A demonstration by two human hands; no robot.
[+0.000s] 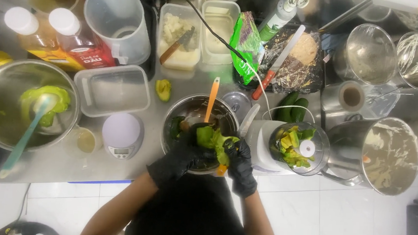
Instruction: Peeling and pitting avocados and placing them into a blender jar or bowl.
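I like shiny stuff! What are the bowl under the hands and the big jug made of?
The bowl looks like polished metal, probably steel: it mirrors the light. The jug looks like clear plastic: you can see through its cloudy wall.

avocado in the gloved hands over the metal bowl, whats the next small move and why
Probably carry the avocado right and drop it into the food processor bowl. Both hands, left hand and right hand, hold it over the metal bowl, and the processor already holds similar green pieces.
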